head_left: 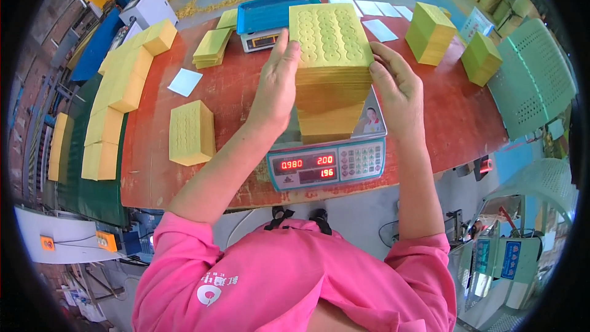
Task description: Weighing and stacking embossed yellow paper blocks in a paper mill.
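A tall stack of yellow paper sheets [335, 92] with rows of scalloped round cuts on top stands on a digital scale [326, 166]. Its upper part juts out past the lower sheets. My left hand [278, 83] presses against the stack's left side with the fingers pointing up and away. On the other side my right hand [398, 86] has its thumb and fingers at the upper right corner and edge. Between them the two hands grip the upper part of the stack. The scale's red digits are lit, and a keypad sits beside them.
On the red table [236, 92] lie a small yellow block [192, 132], white paper [184, 82] and a second scale with a blue tray [270, 15]. More yellow stacks [430, 34] stand at the right; a long row [117, 95] lines the left. A green perforated chair [534, 80] stands right.
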`<act>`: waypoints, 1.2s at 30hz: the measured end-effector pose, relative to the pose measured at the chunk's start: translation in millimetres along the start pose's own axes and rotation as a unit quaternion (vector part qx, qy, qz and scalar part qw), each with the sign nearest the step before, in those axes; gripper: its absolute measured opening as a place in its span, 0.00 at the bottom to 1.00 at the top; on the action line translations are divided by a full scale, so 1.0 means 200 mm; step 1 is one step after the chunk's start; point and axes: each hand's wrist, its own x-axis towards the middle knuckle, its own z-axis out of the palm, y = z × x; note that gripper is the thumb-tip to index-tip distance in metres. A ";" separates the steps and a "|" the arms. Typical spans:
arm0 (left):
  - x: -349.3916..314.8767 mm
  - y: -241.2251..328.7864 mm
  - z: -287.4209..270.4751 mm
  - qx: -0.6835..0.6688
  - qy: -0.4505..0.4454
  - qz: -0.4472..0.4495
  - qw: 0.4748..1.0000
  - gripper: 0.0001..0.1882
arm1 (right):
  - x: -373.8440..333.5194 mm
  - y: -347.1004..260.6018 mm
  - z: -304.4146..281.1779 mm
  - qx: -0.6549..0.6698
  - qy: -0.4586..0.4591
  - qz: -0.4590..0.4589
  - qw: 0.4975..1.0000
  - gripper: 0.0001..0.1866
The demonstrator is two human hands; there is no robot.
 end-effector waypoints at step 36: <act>-0.13 -0.03 0.01 -0.044 0.147 -0.024 0.988 0.26 | -0.12 0.08 -0.24 0.087 -0.076 0.012 0.993 0.19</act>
